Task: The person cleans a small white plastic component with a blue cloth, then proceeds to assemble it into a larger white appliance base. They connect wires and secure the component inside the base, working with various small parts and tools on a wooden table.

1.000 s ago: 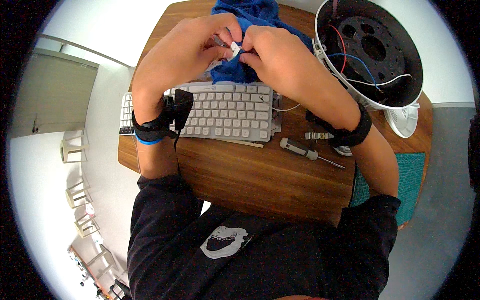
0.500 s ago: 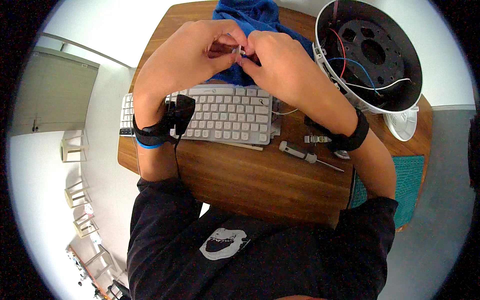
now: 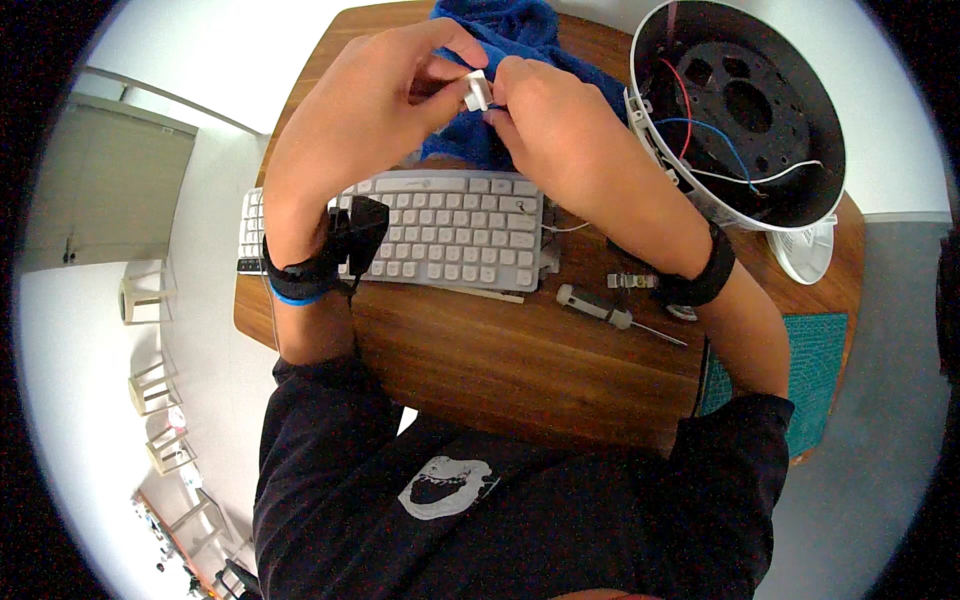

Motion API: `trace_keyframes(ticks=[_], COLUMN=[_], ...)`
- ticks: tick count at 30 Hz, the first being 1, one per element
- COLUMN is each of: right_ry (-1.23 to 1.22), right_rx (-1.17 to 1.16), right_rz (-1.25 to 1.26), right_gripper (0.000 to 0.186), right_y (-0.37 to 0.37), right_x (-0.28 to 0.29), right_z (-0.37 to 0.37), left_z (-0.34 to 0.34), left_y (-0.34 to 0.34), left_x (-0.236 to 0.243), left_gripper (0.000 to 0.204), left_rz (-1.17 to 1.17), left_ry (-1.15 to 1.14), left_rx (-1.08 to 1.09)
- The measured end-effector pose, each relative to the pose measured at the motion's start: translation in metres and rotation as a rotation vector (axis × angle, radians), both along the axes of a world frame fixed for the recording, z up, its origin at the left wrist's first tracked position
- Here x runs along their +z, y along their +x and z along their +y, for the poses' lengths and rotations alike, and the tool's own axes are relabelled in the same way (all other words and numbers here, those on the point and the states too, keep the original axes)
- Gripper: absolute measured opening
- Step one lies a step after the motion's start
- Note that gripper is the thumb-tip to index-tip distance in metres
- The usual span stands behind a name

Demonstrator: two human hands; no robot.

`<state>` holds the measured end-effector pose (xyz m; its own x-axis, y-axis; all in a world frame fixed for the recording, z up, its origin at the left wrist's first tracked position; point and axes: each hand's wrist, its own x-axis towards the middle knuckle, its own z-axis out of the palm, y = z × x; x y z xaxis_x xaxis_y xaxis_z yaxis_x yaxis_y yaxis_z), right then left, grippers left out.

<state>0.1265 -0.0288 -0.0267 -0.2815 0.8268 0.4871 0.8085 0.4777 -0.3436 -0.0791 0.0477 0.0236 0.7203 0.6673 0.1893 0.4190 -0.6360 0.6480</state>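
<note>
Above the blue cloth (image 3: 505, 25), my left hand (image 3: 370, 100) pinches a small white plastic piece (image 3: 477, 91) between thumb and fingers. The piece is blocky and its exact kind is unclear. My right hand (image 3: 560, 125) is right beside it, fingers curled in; the back of the hand hides what they hold, if anything. Below both hands lies a white keyboard (image 3: 440, 228). A dark spot shows among its keys near the upper right corner.
To the right stands a round white housing (image 3: 735, 110) with a black inside and loose red, blue and white wires. A screwdriver (image 3: 595, 305), small metal-looking connectors (image 3: 632, 281), a white cover (image 3: 803, 250) and a green mat (image 3: 815, 370) lie on the wooden table (image 3: 520, 370).
My hands have drawn slightly apart and my left fingers have turned, so the white piece now shows more fully. The things on the table have stayed in place.
</note>
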Motion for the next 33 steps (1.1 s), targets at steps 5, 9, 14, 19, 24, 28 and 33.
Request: trace_keyframes(ticks=[5, 9, 14, 19, 24, 28, 33], right_ry=[-0.109, -0.014, -0.008, 0.109, -0.022, -0.164, -0.193], right_rx=[-0.12, -0.056, -0.069, 0.014, 0.161, 0.171, 0.047], right_rz=[0.036, 0.077, 0.171, 0.156, 0.254, 0.331, 0.236], right_gripper=[0.02, 0.019, 0.019, 0.025, 0.03, 0.039, 0.04], right_y=[-0.003, -0.002, -0.003, 0.004, 0.005, 0.016, 0.038], right_x=[0.004, 0.001, 0.007, 0.005, 0.014, 0.021, 0.025], right_z=[-0.002, 0.002, 0.003, -0.008, -0.038, -0.069, -0.105], left_z=[-0.004, -0.007, 0.001, 0.002, -0.013, -0.043, -0.064], left_y=[-0.005, 0.001, 0.005, -0.003, -0.009, 0.009, 0.032], left_x=[-0.004, -0.004, -0.021, -0.006, 0.011, 0.02, 0.011], left_gripper=[0.017, 0.014, 0.012, 0.019, 0.025, 0.029, 0.032], left_rz=[-0.119, 0.03, 0.055, 0.084, 0.018, -0.045, 0.009], left_ry=[0.204, 0.201, 0.38, 0.362, 0.109, -0.181, -0.118], left_rx=[0.06, 0.007, -0.03, 0.074, 0.141, -0.036, -0.274])
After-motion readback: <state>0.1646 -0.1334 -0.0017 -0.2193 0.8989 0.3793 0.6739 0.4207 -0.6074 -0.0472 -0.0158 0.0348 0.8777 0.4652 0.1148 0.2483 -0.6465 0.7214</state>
